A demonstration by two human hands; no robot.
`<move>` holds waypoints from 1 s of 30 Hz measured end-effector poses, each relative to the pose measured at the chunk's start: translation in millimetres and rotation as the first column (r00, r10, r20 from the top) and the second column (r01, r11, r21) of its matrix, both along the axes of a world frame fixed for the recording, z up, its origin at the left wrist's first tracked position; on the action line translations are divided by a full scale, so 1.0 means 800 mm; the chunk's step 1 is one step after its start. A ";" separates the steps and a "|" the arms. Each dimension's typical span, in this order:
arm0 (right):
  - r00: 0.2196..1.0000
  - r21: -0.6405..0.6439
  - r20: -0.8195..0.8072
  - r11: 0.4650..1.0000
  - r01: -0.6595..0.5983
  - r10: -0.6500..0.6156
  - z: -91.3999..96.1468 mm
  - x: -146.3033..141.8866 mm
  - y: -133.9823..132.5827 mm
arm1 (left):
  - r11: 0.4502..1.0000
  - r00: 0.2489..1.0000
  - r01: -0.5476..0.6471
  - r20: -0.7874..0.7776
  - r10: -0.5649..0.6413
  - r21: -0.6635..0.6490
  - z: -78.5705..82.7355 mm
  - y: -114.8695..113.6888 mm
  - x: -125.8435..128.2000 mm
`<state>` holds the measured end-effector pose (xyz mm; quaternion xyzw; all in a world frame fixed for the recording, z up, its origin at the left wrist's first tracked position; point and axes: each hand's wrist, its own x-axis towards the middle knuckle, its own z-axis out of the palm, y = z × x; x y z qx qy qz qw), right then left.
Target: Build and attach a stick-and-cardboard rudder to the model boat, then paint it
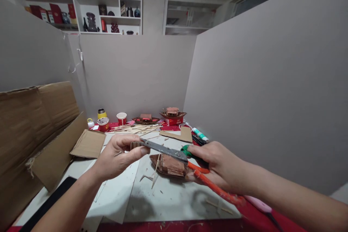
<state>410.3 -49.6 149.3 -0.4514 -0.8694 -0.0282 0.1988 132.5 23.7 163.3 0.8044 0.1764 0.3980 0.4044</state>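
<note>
My left hand (117, 158) pinches a small strip of corrugated cardboard (136, 144) between thumb and fingers. My right hand (214, 165) grips scissors (174, 153) with orange and green handles; the grey blades reach left and close on the cardboard strip. Both hands hover over a brown model boat hull (170, 165) that lies on the white work sheet (168, 195) with thin sticks propped against it.
A big cardboard box (40, 130) stands open at the left. Behind lie loose wooden sticks (136, 128), red paper cups (121, 118), a yellow jar (102, 114), two finished model boats (173, 114) and a glue tube (200, 135). Grey partition walls close in at the back and right.
</note>
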 end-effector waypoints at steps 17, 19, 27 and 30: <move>0.999 0.120 0.025 0.992 0.027 -0.030 -0.003 0.017 0.004 | 0.977 0.999 0.051 0.000 -0.052 -0.208 -0.009 0.016 0.005; 0.994 0.098 -0.033 0.989 0.110 -0.107 -0.001 0.021 0.008 | 0.955 0.995 0.085 0.073 -0.067 -0.284 -0.011 0.019 0.005; 0.766 -0.086 0.183 0.767 0.636 -0.616 0.004 0.063 0.048 | 0.846 0.923 0.302 0.355 -0.146 -0.439 -0.007 0.026 0.006; 0.684 -0.107 0.313 0.691 0.715 -0.659 -0.004 0.085 0.063 | 0.854 0.934 0.268 0.339 -0.116 -0.447 -0.010 0.029 0.009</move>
